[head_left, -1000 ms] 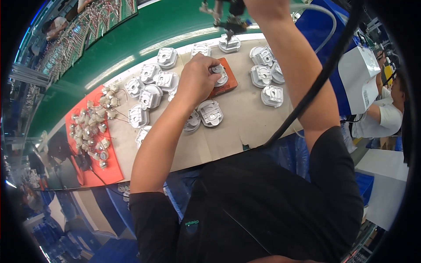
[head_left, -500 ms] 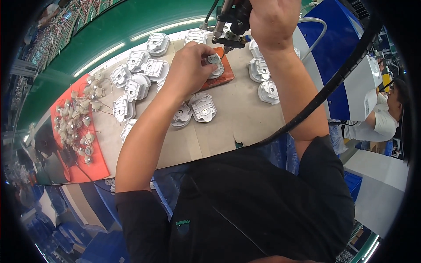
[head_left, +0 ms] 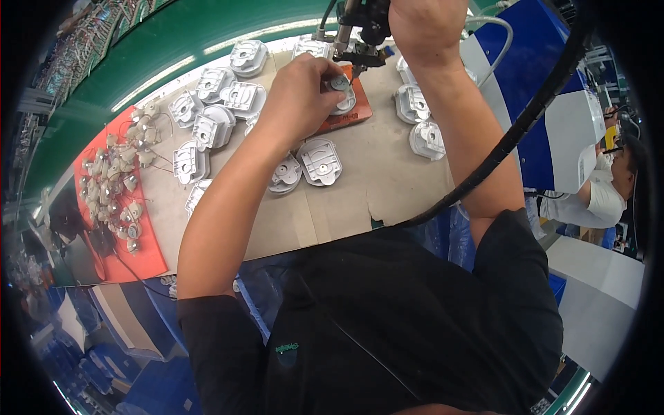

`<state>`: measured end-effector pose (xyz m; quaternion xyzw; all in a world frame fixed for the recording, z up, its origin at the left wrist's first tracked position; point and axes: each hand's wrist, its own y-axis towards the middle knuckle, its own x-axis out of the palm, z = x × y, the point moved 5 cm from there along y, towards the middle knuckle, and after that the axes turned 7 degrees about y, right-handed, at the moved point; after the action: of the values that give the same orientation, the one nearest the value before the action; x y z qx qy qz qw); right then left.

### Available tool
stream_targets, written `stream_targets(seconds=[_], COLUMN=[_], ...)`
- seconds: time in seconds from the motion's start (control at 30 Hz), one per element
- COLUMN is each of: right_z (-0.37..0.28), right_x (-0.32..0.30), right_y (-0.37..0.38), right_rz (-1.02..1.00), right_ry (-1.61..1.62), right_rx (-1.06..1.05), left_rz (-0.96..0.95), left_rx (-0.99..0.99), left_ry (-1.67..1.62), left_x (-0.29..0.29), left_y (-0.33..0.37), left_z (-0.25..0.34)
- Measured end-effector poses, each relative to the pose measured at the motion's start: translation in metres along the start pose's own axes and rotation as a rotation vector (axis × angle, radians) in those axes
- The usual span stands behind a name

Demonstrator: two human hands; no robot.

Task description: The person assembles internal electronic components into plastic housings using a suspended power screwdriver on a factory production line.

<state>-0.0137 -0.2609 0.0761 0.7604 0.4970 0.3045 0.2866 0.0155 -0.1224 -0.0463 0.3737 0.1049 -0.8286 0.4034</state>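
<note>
A small round metal part (head_left: 339, 83) sits on top of a white plastic housing (head_left: 344, 104) that rests on an orange block (head_left: 349, 114) near the far edge of the counter (head_left: 387, 180). The left hand (head_left: 297, 97) curls over this housing, its fingers closed around the round part and pinning it in place. The right hand (head_left: 422, 28) is clenched around the body of a powered screwdriver (head_left: 360, 31), held upright above the block, with the tip of its bit just beside the round part. A thick black cable (head_left: 512, 138) runs from the tool down past the right forearm, and a pale hose (head_left: 501, 41) loops beside it. Two further white housings (head_left: 318, 162) lie just beside the left forearm, a cluster of others (head_left: 214, 111) lies to the left, and a few more (head_left: 422, 121) lie to the right of the block. At the counter's left end an orange mat (head_left: 138, 249) carries a heap of small wired metal parts (head_left: 117, 187). A green belt (head_left: 180, 41) runs along the far side. At the right rim, another person in a white sleeve (head_left: 598, 200) is at work.
</note>
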Motion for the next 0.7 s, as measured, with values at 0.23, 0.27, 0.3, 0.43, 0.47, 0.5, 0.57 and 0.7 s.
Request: stream_targets(seconds=[0.23,0.27,0.3,0.43,0.47,0.5,0.57,0.7], right_z=[-0.043,-0.054,-0.066,-0.053,-0.041,-0.032,-0.029,-0.015], right_x=[0.007,0.017,0.010,0.025,0.027,0.023,0.033,0.034], right_y=[0.019,0.021,0.025,0.018,0.019,0.013,0.007,0.001], right_rz=[0.053,0.072,-0.035,-0.108,-0.109,-0.050,-0.002,-0.021], right_ry=[0.506,0.959,0.111,0.088,0.074,0.032,-0.005,0.076], right_rx=[0.129,0.273,-0.132,-0.156,-0.171,-0.102,-0.024,-0.012], left_rz=[-0.007,0.012,-0.029,-0.169,-0.160,-0.151,-0.173,-0.170], left_rx=[-0.007,0.024,0.020,-0.061,-0.043,-0.026,-0.050,-0.081], left_ry=[0.066,0.108,0.089,0.099,0.095,0.090,0.096,0.125], left_x=[-0.002,-0.005,-0.004,-0.012,-0.010,-0.008,-0.005,-0.004], left_y=[-0.009,-0.013,-0.013,-0.020,-0.019,-0.017,-0.014,-0.013], left_z=[-0.006,-0.006,-0.011,-0.012,-0.014,-0.016,-0.019,-0.017])
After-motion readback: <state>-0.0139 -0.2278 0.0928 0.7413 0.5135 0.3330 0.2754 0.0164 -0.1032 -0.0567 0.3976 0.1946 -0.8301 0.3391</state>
